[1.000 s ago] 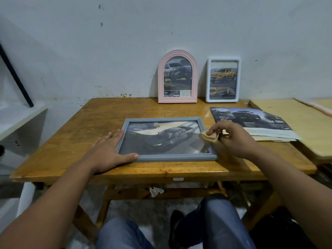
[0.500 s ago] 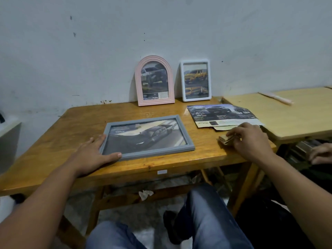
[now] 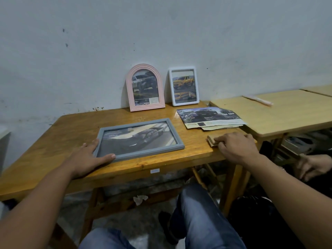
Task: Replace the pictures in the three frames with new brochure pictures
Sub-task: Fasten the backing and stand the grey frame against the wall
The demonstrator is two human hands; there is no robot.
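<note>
A left hand [image 3: 86, 157] lies flat on the wooden bench [image 3: 59, 139], fingers straight, bracing the near-left corner of a grey frame [image 3: 139, 139] holding a car picture. Behind the grey frame, a pink arched frame [image 3: 145, 90] and white frame [image 3: 183, 86] lean on the wall. To its right lie brochures [image 3: 209, 116]; nearer, the right hand [image 3: 237, 147] rests relaxed fingers on a folded tan cloth [image 3: 212, 140]. Best to release the cloth, then stand the grey frame.

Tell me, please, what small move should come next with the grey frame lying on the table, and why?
Probably stand the grey rectangular frame against the wall beside the pink arched frame and the white rectangular frame. Those two lean upright with car pictures; the grey one lies flat, also holding a car picture. The left hand rests at its corner, and the right hand rests on the folded tan cloth.
</note>
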